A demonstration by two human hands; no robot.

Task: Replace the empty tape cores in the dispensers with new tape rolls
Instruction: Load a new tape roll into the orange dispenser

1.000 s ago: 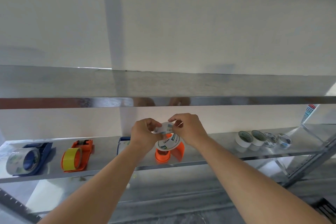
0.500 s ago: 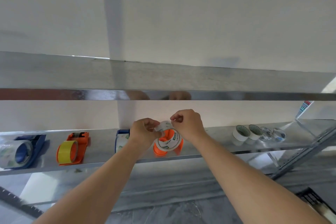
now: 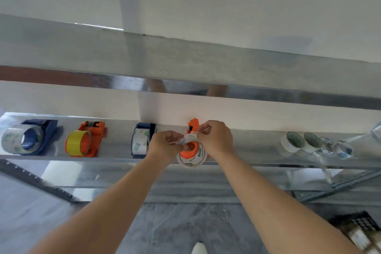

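Well out to the left of the left hand, a blue dispenser lay on the shelf with a clear roll seated. Next came a yellow-roll dispenser in orange, and both looked loaded and parked out of the way. Just beside that hand stood a second blue dispenser, roll aboard too. And here was the action: the left hand curled its fingers over the top of the new tape roll, apparently steadying it on the hub of the orange dispenser, which sat at the shelf's front edge between both hands. The right hand pinched what looked like the roll's free end, likely to peel it and lead it toward the cutter. Well off to the right of that hand, four spare rolls waited in a row, within easy reach.
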